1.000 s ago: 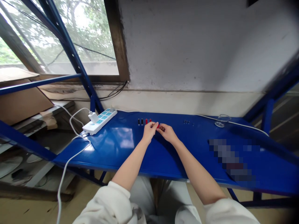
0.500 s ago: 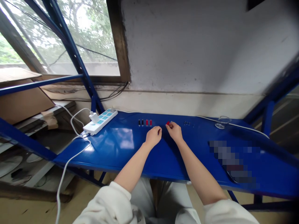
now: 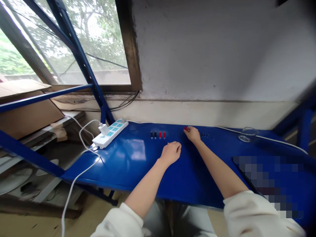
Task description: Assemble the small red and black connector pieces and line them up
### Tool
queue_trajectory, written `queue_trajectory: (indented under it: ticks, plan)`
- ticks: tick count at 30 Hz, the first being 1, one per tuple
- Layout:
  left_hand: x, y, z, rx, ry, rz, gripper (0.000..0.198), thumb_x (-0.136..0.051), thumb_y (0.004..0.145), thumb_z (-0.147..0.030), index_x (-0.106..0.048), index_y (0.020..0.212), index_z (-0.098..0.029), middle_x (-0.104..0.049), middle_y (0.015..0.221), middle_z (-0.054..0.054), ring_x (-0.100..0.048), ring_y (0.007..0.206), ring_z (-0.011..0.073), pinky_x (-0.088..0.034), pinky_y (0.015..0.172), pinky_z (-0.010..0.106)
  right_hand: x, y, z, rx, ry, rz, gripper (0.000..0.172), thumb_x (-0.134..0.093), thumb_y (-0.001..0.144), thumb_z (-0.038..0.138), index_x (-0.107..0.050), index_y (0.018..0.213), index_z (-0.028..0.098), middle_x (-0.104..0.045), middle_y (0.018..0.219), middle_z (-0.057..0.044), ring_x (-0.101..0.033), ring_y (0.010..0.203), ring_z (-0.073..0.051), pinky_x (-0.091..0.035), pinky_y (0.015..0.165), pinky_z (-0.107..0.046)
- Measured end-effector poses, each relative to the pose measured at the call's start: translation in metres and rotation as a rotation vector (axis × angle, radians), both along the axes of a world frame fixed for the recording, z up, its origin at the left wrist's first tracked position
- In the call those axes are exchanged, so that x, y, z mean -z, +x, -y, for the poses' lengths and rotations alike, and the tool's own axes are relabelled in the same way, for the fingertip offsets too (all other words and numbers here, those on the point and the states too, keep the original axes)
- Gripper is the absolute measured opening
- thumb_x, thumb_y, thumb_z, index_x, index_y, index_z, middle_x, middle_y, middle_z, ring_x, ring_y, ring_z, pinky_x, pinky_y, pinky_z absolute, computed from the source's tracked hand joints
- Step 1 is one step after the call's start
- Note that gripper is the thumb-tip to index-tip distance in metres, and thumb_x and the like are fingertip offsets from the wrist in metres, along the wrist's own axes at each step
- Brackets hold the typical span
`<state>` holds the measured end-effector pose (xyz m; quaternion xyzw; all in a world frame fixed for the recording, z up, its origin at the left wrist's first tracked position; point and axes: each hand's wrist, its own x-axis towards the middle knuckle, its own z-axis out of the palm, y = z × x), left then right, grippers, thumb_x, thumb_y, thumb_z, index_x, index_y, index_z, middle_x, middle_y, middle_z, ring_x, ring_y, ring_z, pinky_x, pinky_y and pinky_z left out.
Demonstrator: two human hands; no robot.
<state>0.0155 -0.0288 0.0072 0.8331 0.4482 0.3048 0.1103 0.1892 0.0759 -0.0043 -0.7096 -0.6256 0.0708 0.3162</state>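
Observation:
Both my hands are over the blue tabletop [image 3: 138,172]. My right hand [image 3: 193,135] pinches a small red piece [image 3: 185,128] near the table's back edge. Closer to me and to the left, my left hand [image 3: 171,153] is curled, knuckles up, and whatever its fingers hold is hidden. Beyond it stands a short row: two small black cylinders [image 3: 153,134] and two small red cylinders [image 3: 162,134], each with a paler lower end. Several tiny clear or dark pieces [image 3: 205,135] lie just right of my right hand, too small to name.
A white power strip [image 3: 111,133] with a plug and cable lies at the left end. A clear round container [image 3: 244,138] stands at the back right, by a thin white cable [image 3: 281,142]. A blurred-out dark object covers the right front. Blue posts [image 3: 84,65] frame the left side.
The whole view has shifted a little. My right hand has moved slightly toward the back of the table with the red piece. My left hand has drawn slightly nearer me.

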Motion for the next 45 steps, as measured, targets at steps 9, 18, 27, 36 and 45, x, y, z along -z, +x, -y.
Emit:
queue_trajectory:
  ticks: [9,18,27,36,45]
  plan:
    - [-0.001,0.002,0.001,0.024,-0.021,0.012,0.025,-0.034,0.085,-0.024,-0.059,0.084,-0.021,-0.059,0.079,0.005,-0.055,0.072,0.0163,-0.041,0.07,0.028,0.013,0.004,-0.023,-0.07,-0.097,0.086,0.013,-0.056,0.074,0.026,-0.06,0.082,0.017,-0.063,0.075,-0.007,-0.058,0.07,-0.017,-0.039,0.06,-0.026]
    - [-0.001,0.0,-0.001,-0.07,-0.021,0.075,0.028,-0.036,0.085,-0.026,-0.055,0.104,-0.02,-0.059,0.084,0.009,-0.054,0.083,0.0214,-0.042,0.072,0.031,0.007,0.008,-0.022,-0.079,-0.176,0.05,0.008,-0.055,0.072,0.015,-0.059,0.079,0.015,-0.063,0.078,-0.007,-0.058,0.072,-0.016,-0.041,0.064,-0.025]
    - [0.001,-0.017,-0.018,-0.434,-0.135,0.016,0.065,-0.041,0.082,-0.026,-0.01,0.139,-0.018,-0.06,0.086,0.011,-0.056,0.084,0.0227,-0.044,0.07,0.031,-0.009,0.004,-0.014,-0.007,-0.352,0.098,0.022,-0.059,0.069,0.019,-0.061,0.089,0.009,-0.063,0.089,-0.016,-0.059,0.086,-0.025,-0.043,0.067,-0.03]
    - [0.002,-0.018,-0.025,-0.482,-0.051,-0.106,0.046,-0.034,0.086,-0.027,-0.029,0.131,-0.022,-0.055,0.11,0.013,-0.056,0.092,0.0233,-0.045,0.069,0.031,-0.042,-0.021,0.059,-0.091,-0.335,0.189,0.03,-0.051,0.077,0.034,-0.063,0.095,0.013,-0.064,0.095,-0.015,-0.059,0.09,-0.026,-0.043,0.07,-0.032]
    - [0.008,-0.014,-0.032,-0.159,-0.172,0.556,0.013,-0.042,0.083,-0.023,-0.051,0.092,-0.018,-0.063,0.083,0.005,-0.06,0.068,0.0132,-0.045,0.065,0.025,-0.029,-0.059,0.104,-0.106,-0.154,-0.029,0.039,-0.029,0.086,0.046,-0.056,0.086,0.017,-0.063,0.079,-0.012,-0.06,0.073,-0.022,-0.038,0.061,-0.029]
